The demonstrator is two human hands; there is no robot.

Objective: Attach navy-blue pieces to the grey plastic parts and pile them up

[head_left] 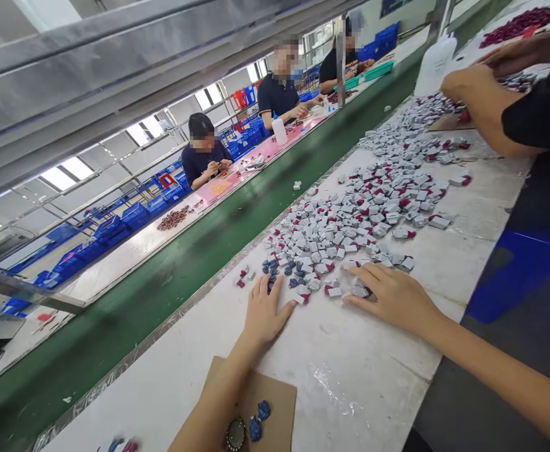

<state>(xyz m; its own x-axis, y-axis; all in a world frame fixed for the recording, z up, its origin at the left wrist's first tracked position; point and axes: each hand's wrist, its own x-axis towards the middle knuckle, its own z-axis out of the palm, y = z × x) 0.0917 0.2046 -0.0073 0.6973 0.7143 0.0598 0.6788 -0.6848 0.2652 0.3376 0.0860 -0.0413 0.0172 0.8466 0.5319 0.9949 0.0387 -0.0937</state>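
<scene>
My left hand [264, 314] lies open on the white table, fingers spread. Its fingertips touch the edge of a small cluster of dark blue pieces [271, 269], and its thumb is beside a grey-and-maroon piece [299, 298]. To the right, my right hand [390, 294] rests low over the near edge of a wide pile of small grey-and-maroon pieces [350, 220]. Its fingers and thumb are apart, with a few slightly blurred pieces [357, 287] between them. Partly under my left forearm is a brown cardboard sheet [279, 402] bearing blue pieces [259, 420] and a beaded ring [236, 433].
A green conveyor belt [199, 251] runs along the table's far side. At right, a co-worker's hands [479, 81] work near a white bottle [435, 63]. Several people sit across the belt at a pink-topped bench [256, 157]. A metal beam [138, 69] crosses overhead.
</scene>
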